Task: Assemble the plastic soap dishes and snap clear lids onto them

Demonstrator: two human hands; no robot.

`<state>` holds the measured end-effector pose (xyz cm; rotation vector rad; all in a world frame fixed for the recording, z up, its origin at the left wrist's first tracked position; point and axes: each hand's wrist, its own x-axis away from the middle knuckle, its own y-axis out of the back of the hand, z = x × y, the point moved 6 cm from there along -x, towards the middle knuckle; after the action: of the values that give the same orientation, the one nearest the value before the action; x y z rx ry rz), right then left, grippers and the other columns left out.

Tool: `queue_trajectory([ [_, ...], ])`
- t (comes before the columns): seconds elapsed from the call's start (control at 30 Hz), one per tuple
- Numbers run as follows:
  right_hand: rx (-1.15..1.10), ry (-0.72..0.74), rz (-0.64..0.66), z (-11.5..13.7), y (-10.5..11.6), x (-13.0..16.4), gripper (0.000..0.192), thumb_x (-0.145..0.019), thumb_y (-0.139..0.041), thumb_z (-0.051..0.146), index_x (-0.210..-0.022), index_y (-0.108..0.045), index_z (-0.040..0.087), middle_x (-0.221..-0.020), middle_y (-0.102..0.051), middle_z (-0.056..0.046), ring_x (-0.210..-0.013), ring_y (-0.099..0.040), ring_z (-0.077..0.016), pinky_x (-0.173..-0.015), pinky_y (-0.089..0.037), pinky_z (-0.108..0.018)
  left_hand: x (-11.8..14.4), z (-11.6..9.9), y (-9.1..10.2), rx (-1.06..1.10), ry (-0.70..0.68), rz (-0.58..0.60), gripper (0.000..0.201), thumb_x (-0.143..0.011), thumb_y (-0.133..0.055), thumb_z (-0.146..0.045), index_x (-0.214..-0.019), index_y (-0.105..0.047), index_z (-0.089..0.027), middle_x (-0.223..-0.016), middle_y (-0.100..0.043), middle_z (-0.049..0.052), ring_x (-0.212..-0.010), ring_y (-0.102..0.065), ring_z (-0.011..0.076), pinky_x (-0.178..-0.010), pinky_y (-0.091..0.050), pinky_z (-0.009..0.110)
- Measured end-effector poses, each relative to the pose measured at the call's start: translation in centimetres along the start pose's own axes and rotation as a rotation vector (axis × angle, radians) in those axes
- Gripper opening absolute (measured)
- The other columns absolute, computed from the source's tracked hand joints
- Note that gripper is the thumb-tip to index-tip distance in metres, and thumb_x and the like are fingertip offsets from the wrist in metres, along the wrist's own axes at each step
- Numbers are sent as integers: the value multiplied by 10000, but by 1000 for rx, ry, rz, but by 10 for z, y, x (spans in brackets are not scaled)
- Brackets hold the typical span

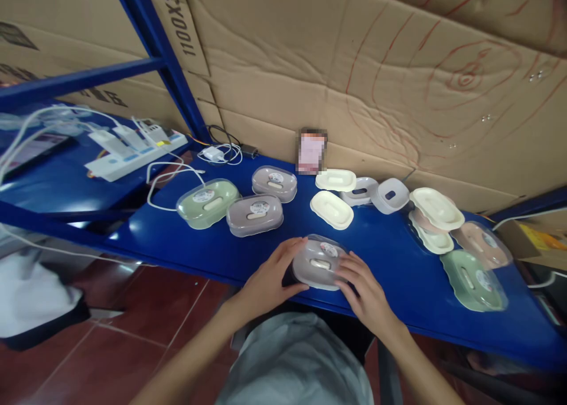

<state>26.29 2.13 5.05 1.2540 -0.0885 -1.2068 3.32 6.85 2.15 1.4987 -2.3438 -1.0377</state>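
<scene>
A grey soap box (316, 265) with a clear lid, a round label and a pale oval piece in its middle sits at the table's front edge. My left hand (274, 278) wraps round its left side, thumb at the near edge. On its right side rest the fingers of my right hand (365, 287). Both hands are closed on the box; its underside is hidden. Beyond it lie a cream tray (332, 210) and another cream tray (335, 180). Close to these are a grey tray with a slot (359, 191) and a grey box part (390, 195).
Lidded boxes, one green (208, 203) and two grey (274, 184), stand left. At right are stacked cream trays (436, 208), a pink lidded box (482, 244) and a green one (473, 280). A phone (311, 151) leans on the cardboard (274, 56); a power strip (137, 157) lies left.
</scene>
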Motion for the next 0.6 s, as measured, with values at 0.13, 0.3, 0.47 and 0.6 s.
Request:
queue_trajectory([
  [0.13,48,62,99,9,-4,-1,543,-1041,-625,164,-1565,-545,281,-1331,-718,-105,-1371,-650,-284,-1241,-499,-588,1,1,-2,-1,-36,6,910,-912,-851,-294,-1664,-345,-371,-1676,-426,110,-1541,-490,294,-1252,-484,485],
  [0.3,90,104,155,16,-6,-1,533,-1040,-573,98,-1541,-578,279,-1363,-716,-96,-1406,-627,-261,-1293,-407,-613,2,3,-3,12,-48,22,837,-928,-831,-286,-1634,-386,-355,-1715,-404,108,-1571,-454,301,-1271,-456,519],
  [0.47,26,90,262,14,-8,-3,458,-1046,-561,98,-1456,-635,289,-1583,-583,-88,-1569,-453,-281,-1330,-246,-692,2,4,0,83,-57,0,728,-919,-845,-334,-1546,-474,-335,-1663,-468,118,-1536,-497,310,-1258,-458,559],
  [0.6,-33,99,245,15,-9,-4,474,-1042,-555,96,-1473,-611,287,-1551,-606,-88,-1547,-479,-271,-1336,-223,-702,1,4,1,138,-39,-21,655,-883,-879,-385,-1450,-561,-300,-1610,-508,132,-1491,-541,323,-1235,-481,546],
])
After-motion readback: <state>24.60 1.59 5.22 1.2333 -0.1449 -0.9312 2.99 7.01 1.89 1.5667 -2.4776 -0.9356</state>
